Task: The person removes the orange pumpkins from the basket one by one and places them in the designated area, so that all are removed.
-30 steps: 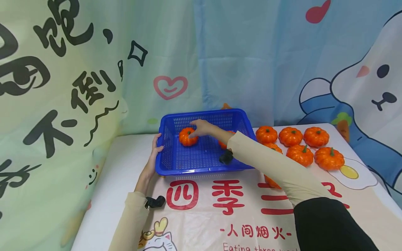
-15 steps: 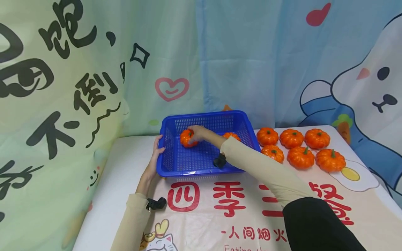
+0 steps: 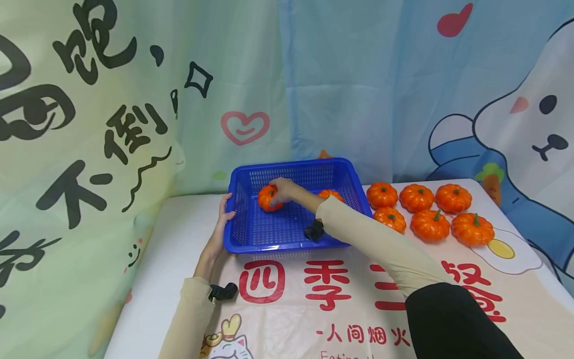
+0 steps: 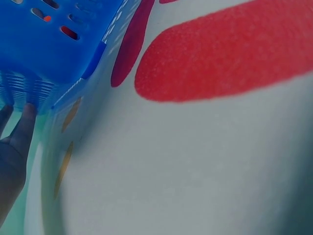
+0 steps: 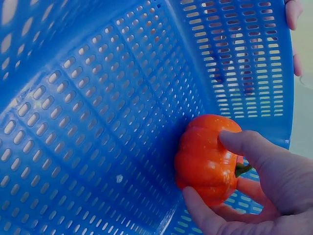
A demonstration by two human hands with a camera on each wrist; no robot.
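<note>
A blue plastic basket with slotted walls stands at the back of the table. My left hand holds its left side, with digits at the rim; in the left wrist view, fingers lie against the outer wall. Inside the basket, my right hand grips an orange toy pumpkin near the left wall. Thumb and fingers sit on opposite sides of it, and its green stem points toward the palm. Another pumpkin lies in the basket's right part, partly hidden by the right forearm.
Several orange pumpkins stand in rows on the table, right of the basket. A printed cloth covers the table's front. Behind hangs a patterned curtain. The right sleeve crosses over the basket's front right corner.
My right hand's fingers have closed round the left pumpkin, which has tilted. The right forearm has dropped slightly, uncovering more of the other basket pumpkin. The left hand still holds the basket.
</note>
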